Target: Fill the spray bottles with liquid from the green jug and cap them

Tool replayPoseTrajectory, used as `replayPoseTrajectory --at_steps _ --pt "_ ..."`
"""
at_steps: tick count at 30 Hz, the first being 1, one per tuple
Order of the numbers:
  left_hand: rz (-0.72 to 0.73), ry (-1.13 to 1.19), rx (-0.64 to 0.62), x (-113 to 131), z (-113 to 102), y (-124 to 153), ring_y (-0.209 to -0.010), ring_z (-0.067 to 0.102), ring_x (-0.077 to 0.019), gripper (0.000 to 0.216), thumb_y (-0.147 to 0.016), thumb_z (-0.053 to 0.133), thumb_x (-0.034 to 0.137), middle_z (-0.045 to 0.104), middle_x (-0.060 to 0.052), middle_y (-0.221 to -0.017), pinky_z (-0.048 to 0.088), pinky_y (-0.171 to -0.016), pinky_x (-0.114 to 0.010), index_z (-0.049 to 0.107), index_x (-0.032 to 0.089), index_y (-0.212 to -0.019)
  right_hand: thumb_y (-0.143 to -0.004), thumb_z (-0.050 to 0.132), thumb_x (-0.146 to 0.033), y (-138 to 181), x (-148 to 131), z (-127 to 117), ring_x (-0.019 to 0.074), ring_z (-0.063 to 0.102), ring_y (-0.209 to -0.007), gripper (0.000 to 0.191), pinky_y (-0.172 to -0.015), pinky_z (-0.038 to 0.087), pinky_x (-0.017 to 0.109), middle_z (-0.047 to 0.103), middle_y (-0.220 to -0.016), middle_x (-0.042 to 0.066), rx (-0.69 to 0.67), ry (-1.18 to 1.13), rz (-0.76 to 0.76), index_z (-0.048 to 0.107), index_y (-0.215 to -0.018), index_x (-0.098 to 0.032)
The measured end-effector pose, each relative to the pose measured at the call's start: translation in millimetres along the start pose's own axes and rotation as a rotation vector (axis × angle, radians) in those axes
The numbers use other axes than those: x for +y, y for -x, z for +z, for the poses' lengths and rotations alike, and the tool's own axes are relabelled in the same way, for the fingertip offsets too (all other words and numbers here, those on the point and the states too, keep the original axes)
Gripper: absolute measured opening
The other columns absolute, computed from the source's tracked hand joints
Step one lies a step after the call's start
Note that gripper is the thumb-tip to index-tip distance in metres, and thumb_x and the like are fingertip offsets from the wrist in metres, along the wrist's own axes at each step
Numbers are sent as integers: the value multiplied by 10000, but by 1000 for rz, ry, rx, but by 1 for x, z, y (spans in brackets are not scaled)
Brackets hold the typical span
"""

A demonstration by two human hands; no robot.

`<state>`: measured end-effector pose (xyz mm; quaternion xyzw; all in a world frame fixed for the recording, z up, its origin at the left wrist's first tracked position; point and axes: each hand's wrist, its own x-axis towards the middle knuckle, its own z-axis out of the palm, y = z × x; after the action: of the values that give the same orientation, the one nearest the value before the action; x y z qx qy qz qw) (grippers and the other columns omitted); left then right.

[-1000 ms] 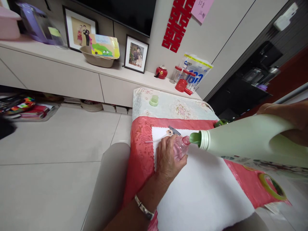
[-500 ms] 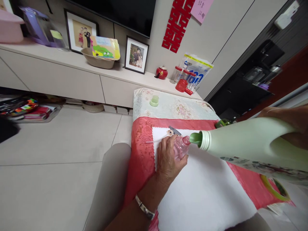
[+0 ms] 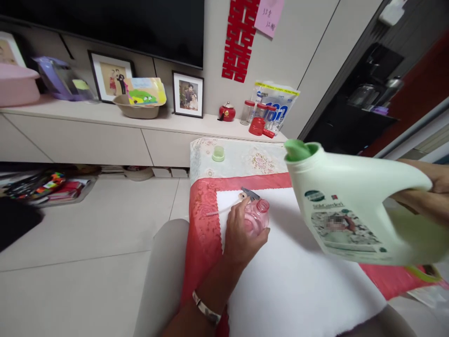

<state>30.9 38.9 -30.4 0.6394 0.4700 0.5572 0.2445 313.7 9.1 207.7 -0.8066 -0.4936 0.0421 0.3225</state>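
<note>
White cloth [image 3: 301, 281] covers the tabletop; left hand [image 3: 242, 234] fingers wrap the pink bottle [image 3: 257, 216] upright, right hand [image 3: 426, 192] grips the detergent jug [image 3: 351, 206]; steady both.

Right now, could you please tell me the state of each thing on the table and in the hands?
Left hand: grip closed around the small pink bottle.
Small pink bottle: upright, uncapped.
Right hand: grip on the green jug's handle.
Green jug: lifted, tilted, spout uncapped.
Green cap: off, on the table.

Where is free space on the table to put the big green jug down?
The white cloth is bare right of the pink bottle held by the left hand. The floral cloth beyond holds only a green cap. The right side is crowded.
</note>
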Motion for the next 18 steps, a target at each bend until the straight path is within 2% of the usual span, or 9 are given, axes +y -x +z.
replayPoseTrajectory --at_steps 3,7,10,13,15,18 --pt "-79 34 -51 1 1 2 -1282 609 -333 883 -630 759 170 616 -145 -1360 533 -1081 -509 410 213 -1439 -482 694 -173 14 1 19 134 500 -447 285 -409 339 239 599 -517 -17 158 -216 137 718 -767 -183" --pt "-113 59 -69 0 1 4 -1352 553 -342 824 -653 733 178 585 -147 -1432 477 -1126 -535 442 228 -1422 -570 693 -129 14 27 54 111 491 -488 143 -437 374 233 581 -550 -30 272 -403 139 641 -701 -157" --pt "-145 100 -80 -1 -4 4 -1361 541 -345 661 -785 671 331 583 -141 -1448 461 -1126 -547 492 236 -1414 -732 737 -128 11 54 86 68 475 -516 154 -471 399 193 535 -600 -62 290 -511 131 583 -736 -141" --pt "-166 147 -102 -1 -10 2 -1356 545 -347 551 -923 508 490 598 -130 -1446 444 -1129 -564 535 249 -1417 -931 697 -286 9 72 116 44 464 -542 237 -482 400 160 514 -671 -63 268 -554 127 574 -804 -127" --pt "-197 140 -86 0 -13 1 -1339 563 -340 520 -968 432 519 622 -122 -1423 449 -1128 -542 573 255 -1393 -963 670 -333 8 79 132 44 460 -543 249 -482 402 162 519 -690 -58 266 -556 121 596 -852 -123" --pt "-249 140 -27 1 -15 0 -1272 620 -324 507 -997 383 545 671 -107 -1361 492 -1091 -499 627 247 -1327 -943 692 -315 6 85 150 54 488 -572 207 -514 432 176 556 -727 -47 274 -545 91 629 -921 -119"
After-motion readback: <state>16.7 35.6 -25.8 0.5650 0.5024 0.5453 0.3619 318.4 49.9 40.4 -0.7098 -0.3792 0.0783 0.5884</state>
